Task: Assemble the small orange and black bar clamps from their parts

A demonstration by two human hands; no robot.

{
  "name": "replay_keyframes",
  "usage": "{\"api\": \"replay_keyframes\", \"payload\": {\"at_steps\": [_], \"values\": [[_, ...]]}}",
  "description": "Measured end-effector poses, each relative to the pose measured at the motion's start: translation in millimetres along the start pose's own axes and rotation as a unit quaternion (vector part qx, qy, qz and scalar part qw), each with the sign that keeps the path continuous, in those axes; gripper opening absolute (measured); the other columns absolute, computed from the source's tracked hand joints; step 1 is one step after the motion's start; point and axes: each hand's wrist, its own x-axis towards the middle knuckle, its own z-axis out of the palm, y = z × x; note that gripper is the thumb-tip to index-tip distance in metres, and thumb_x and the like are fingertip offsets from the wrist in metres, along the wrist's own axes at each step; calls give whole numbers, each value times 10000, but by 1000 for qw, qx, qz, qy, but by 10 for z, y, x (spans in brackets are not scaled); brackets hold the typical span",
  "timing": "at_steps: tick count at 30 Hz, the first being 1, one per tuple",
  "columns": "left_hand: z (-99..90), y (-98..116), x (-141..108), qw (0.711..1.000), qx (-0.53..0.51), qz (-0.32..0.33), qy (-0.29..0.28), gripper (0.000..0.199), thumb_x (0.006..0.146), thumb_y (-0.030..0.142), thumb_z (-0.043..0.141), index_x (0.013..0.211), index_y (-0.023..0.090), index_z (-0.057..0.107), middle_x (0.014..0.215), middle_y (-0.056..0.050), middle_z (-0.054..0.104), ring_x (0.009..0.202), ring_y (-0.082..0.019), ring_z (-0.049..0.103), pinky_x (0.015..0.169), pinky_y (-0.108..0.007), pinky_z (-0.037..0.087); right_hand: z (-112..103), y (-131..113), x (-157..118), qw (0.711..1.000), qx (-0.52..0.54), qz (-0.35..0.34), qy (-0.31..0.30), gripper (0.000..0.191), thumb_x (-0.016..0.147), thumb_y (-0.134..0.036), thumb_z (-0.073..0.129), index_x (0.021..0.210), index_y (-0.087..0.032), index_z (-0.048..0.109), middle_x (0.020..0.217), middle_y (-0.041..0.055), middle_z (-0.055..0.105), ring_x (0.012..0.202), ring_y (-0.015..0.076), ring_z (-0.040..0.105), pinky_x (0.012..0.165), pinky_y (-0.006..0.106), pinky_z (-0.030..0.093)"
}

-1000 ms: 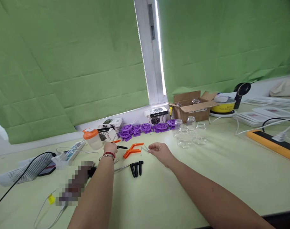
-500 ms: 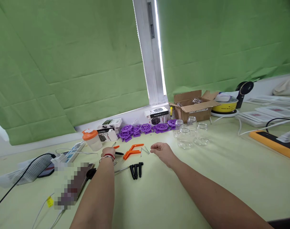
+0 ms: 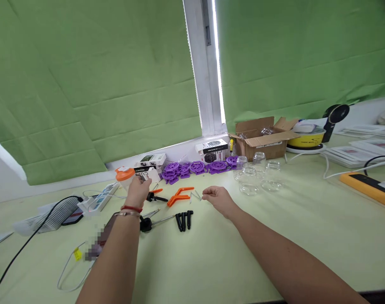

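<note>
My left hand [image 3: 138, 193] is raised in front of a clear bottle with an orange lid [image 3: 124, 173] and covers part of it. Most of its fingers are hidden, so whether it grips or touches the bottle I cannot tell. My right hand [image 3: 220, 200] rests at mid-table, fingertips pinched together beside thin metal pins [image 3: 190, 197]; anything between them is too small to make out. Between the hands lies an orange plastic frame piece [image 3: 179, 196]. Close by are a black part with a rod [image 3: 159, 198], several short black handles [image 3: 183, 221] and a black-knobbed metal rod [image 3: 147, 224].
Purple plastic wheel-like parts [image 3: 197, 167] line the back beside printed boxes [image 3: 212, 147]. Several clear jars [image 3: 249, 182] stand right of them, before an open carton [image 3: 264, 148]. A power strip [image 3: 105, 197], cables and a phone [image 3: 112, 224] lie left; an orange-and-black strip [image 3: 370, 190] lies right.
My left hand has moved up and left, away from the black parts to the bottle. The black-knobbed rod shows more fully now. My right hand holds nearly the same pinched pose.
</note>
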Motion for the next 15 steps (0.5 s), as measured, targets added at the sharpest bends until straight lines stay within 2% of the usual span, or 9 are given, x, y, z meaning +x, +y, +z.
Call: {"api": "replay_keyframes", "payload": {"at_steps": [3, 5, 7, 9, 12, 15], "values": [[-280, -156, -296, 993, 108, 25, -37, 439, 726, 479, 532, 1008, 147, 581, 952, -78, 636, 844, -221, 583, 747, -321, 431, -4, 11, 2, 1000, -2, 0, -4, 175, 602, -268, 659, 758, -188, 658, 769, 31, 677, 738, 173, 612, 686, 297, 462], [-340, -306, -525, 984, 165, 14, -69, 449, 720, 500, 516, 999, 156, 591, 963, -88, 641, 843, -229, 593, 737, -313, 431, -6, 19, 3, 1000, -6, 0, -3, 168, 600, -267, 659, 748, -186, 656, 763, 29, 674, 738, 173, 610, 689, 297, 460], [-300, -455, -715, 972, 215, 5, -94, 464, 717, 487, 515, 1033, 155, 586, 1020, -114, 635, 892, -257, 593, 732, -321, 433, -8, 24, 2, 1000, -12, 1, -2, 168, 597, -267, 662, 744, -187, 656, 763, 28, 672, 740, 173, 606, 695, 299, 458], [-215, -570, -832, 964, 252, 25, -83, 453, 737, 422, 502, 1087, 140, 563, 1079, -141, 616, 955, -277, 578, 758, -334, 428, -12, 25, 0, 1000, -18, -1, -2, 173, 597, -272, 664, 748, -187, 658, 770, 29, 672, 740, 173, 602, 699, 300, 455], [-128, -642, -880, 958, 273, 27, -79, 348, 776, 306, 444, 1053, 150, 583, 1003, -136, 648, 940, -269, 587, 753, -324, 424, -19, 20, -1, 1000, -25, -3, -1, 181, 600, -279, 660, 756, -186, 659, 784, 32, 671, 740, 173, 599, 701, 304, 453], [-136, -623, -866, 959, 270, 19, -87, 285, 783, 279, 421, 985, 193, 603, 937, -109, 671, 877, -260, 603, 704, -315, 418, -27, 18, -1, 1000, -25, -1, -1, 175, 610, -275, 645, 760, -185, 654, 787, 35, 673, 741, 175, 605, 698, 306, 453]]}}
